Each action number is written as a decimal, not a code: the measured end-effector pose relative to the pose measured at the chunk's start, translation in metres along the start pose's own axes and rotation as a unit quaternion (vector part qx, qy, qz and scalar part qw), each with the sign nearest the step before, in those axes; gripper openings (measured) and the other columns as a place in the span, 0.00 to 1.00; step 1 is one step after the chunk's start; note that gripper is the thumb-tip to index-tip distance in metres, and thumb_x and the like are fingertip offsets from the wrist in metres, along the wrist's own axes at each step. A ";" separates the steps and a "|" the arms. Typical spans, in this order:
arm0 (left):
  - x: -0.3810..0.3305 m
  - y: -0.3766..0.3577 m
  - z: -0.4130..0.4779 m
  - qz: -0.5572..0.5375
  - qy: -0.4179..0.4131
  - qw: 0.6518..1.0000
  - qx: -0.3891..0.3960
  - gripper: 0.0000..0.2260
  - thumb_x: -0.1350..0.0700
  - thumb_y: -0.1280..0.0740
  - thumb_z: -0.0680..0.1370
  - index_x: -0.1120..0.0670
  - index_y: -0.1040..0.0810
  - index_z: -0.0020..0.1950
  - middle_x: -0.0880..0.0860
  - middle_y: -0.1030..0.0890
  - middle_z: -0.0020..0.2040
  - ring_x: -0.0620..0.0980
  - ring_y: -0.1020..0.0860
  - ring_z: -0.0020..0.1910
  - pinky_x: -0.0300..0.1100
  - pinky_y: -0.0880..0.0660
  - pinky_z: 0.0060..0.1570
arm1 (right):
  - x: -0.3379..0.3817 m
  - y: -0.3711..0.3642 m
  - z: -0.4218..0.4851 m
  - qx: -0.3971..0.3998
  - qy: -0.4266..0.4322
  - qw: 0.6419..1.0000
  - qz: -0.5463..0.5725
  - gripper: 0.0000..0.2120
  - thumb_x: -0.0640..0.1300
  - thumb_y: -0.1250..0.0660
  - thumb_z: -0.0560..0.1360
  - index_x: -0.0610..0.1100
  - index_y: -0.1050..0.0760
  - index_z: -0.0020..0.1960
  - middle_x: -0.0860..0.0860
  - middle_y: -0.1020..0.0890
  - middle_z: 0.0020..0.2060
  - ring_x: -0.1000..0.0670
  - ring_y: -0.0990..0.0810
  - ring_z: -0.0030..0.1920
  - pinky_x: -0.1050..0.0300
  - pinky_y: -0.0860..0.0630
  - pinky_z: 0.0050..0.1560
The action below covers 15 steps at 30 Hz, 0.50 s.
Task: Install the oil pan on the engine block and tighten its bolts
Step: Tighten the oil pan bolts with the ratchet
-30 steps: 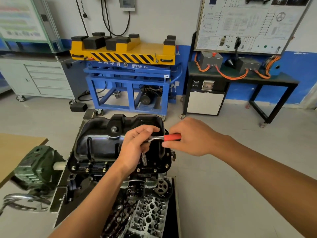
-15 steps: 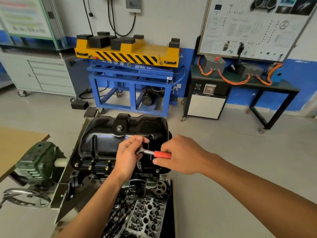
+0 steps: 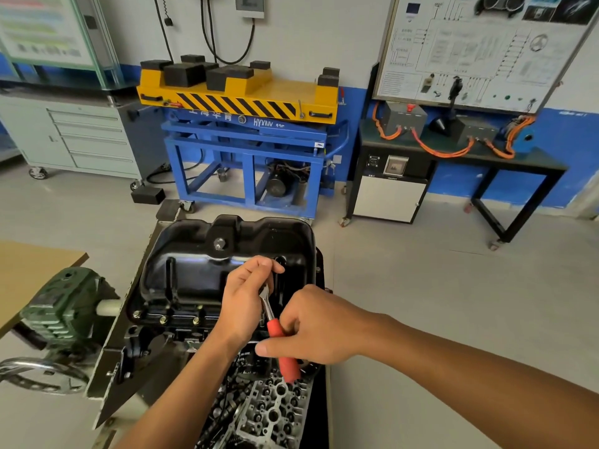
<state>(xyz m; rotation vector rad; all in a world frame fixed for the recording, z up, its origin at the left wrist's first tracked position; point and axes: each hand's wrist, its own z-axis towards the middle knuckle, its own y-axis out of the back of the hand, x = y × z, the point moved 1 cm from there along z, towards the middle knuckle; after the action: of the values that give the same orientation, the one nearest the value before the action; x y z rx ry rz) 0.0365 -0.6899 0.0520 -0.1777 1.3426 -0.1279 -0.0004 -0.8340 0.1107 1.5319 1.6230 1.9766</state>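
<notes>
Ratchet (image 3: 274, 328) swung a quarter turn at the oil pan's (image 3: 194, 264) near edge.
My left hand (image 3: 246, 299) pinches the ratchet head and my right hand (image 3: 311, 328) grips its red handle, which has swept from sideways to pointing at me. The pan sits on the engine (image 3: 265, 406), so I judge this bolt is tightening.

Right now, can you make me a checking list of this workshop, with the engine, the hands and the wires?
Surface: engine stand carries the engine; grey floor.
Job's things: oil pan sits on the engine, flange bolts along its near edge; ratchet.
Clutter: black block on the floor.
Hands: left hand grips the ratchet's head; right hand grips its red handle.
Cables: orange cables on the bench; black cables on the wall.
Surroundings: lift table, drawer cabinet, wiring board.
</notes>
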 end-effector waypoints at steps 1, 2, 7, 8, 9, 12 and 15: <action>0.001 0.000 0.000 -0.001 -0.001 1.000 0.004 0.15 0.60 0.41 0.84 0.57 0.18 0.42 0.47 0.29 0.27 0.42 0.32 0.29 0.32 0.32 0.33 | 0.001 0.000 0.000 0.011 0.000 1.000 0.009 0.28 0.63 0.31 0.73 0.38 0.23 0.31 0.42 0.24 0.24 0.48 0.33 0.23 0.52 0.32 0.29; 0.001 0.001 -0.001 0.001 -0.002 1.000 0.007 0.15 0.59 0.40 0.84 0.57 0.18 0.42 0.47 0.28 0.28 0.42 0.32 0.29 0.31 0.32 0.34 | 0.001 0.000 0.000 0.023 -0.002 1.000 0.016 0.28 0.63 0.31 0.73 0.38 0.21 0.32 0.42 0.22 0.26 0.48 0.33 0.24 0.52 0.32 0.29; 0.003 0.004 -0.001 0.020 -0.012 1.000 0.014 0.14 0.54 0.40 0.81 0.54 0.18 0.41 0.47 0.26 0.30 0.45 0.30 0.32 0.32 0.31 0.37 | -0.003 0.016 -0.002 0.049 -0.014 0.998 -0.028 0.28 0.62 0.29 0.73 0.38 0.26 0.29 0.46 0.26 0.22 0.50 0.32 0.23 0.54 0.32 0.29; 0.004 0.005 0.000 0.018 -0.002 1.000 0.015 0.13 0.53 0.40 0.80 0.52 0.18 0.41 0.47 0.26 0.30 0.45 0.30 0.32 0.33 0.31 0.36 | -0.004 0.023 -0.001 0.062 -0.016 0.997 -0.047 0.27 0.61 0.29 0.73 0.39 0.25 0.29 0.48 0.24 0.23 0.51 0.31 0.24 0.55 0.32 0.29; 0.004 0.005 0.000 0.014 0.012 1.000 0.019 0.13 0.52 0.39 0.79 0.52 0.18 0.41 0.49 0.27 0.30 0.45 0.31 0.32 0.33 0.32 0.34 | -0.004 0.030 0.000 0.077 -0.019 0.995 -0.068 0.25 0.60 0.29 0.73 0.40 0.24 0.30 0.50 0.21 0.24 0.53 0.29 0.24 0.57 0.31 0.29; 0.005 0.007 -0.001 0.013 0.048 0.998 0.033 0.11 0.50 0.38 0.77 0.49 0.18 0.41 0.49 0.27 0.32 0.43 0.29 0.32 0.33 0.32 0.31 | -0.005 0.056 0.005 0.082 -0.021 0.977 -0.196 0.17 0.56 0.28 0.73 0.44 0.21 0.33 0.53 0.20 0.25 0.54 0.26 0.26 0.58 0.31 0.30; 0.005 0.006 0.000 0.001 0.049 0.997 0.057 0.12 0.50 0.39 0.78 0.50 0.16 0.48 0.48 0.24 0.36 0.42 0.27 0.32 0.32 0.31 0.32 | -0.002 0.077 0.015 0.001 -0.007 0.939 -0.345 0.11 0.53 0.29 0.75 0.47 0.20 0.40 0.52 0.25 0.29 0.51 0.27 0.31 0.57 0.36 0.29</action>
<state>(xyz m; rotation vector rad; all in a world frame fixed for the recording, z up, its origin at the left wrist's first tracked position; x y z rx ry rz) 0.0376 -0.6850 0.0463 -0.0742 1.4299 -0.2127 0.0467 -0.8563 0.1688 0.7891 1.8154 1.5583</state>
